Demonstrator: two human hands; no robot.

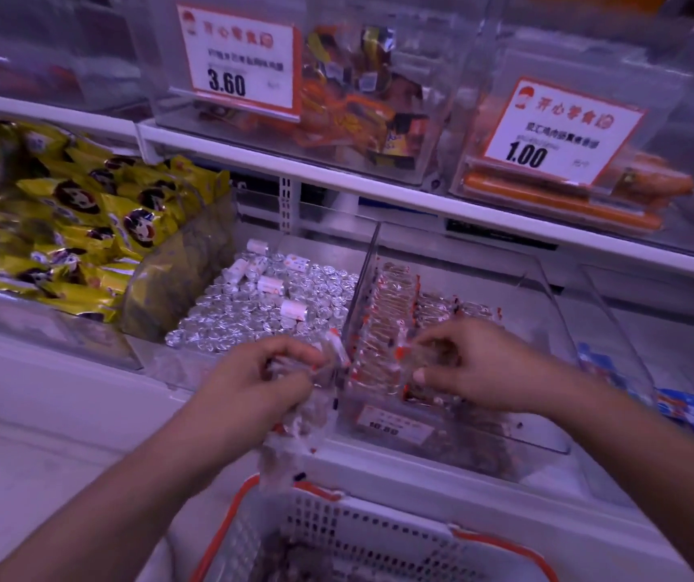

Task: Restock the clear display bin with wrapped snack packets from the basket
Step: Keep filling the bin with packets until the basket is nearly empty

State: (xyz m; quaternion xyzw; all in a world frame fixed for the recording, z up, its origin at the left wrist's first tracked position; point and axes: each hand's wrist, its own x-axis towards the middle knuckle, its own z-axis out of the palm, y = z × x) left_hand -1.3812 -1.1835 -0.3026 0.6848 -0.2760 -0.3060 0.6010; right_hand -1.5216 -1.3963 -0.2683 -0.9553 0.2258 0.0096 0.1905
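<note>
Left hand [265, 371]: grips a blurred bunch of clear packets [295, 417].
Right hand [463, 367]: pinches packets in the clear bin [546, 296]; fingertips hidden.
Basket [362, 531]: cut off below.

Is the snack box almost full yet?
Partly. One neat row of packets already stands in the clear bin. The left hand holds a bunch, and the right hand is placing one. The bin's right side looks bare, and the basket still holds more.
</note>
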